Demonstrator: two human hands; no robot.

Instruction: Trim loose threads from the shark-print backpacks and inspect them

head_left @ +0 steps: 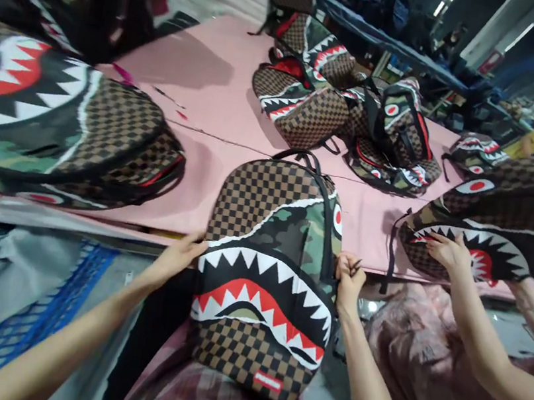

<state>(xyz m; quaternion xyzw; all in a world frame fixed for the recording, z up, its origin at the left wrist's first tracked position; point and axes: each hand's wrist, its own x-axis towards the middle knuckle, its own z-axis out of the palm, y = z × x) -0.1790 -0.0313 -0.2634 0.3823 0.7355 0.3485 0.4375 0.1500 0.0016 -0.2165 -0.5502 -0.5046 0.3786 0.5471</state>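
Both of your hands have a grip on the one backpack (268, 274) in front of you: your left hand (177, 257) lies against its left edge with the fingers curled round the side panel, and your right hand (349, 280) is pressed together into a fist on its right edge, pinching what looks like the zip or side seam, though the exact thing between those fingers is too small to tell. That backpack, checkered brown with a camouflage patch and a shark mouth, hangs half off the near edge of the pink table (199, 116), its top handle (301, 157) resting on the surface and its lower part down towards your lap. As for progress, I judge you to be partway through handling this one bag: it is pulled to the edge and held, yet it looks closed and nothing is out of it. More bags of the same print are about: a heap at the far side (340, 111), a large one lying flat to your left (61, 129), and another to your right (486, 239) on which a co-worker's hand (446, 250) rests, fingers spread on the shark teeth, so plenty of work seems left
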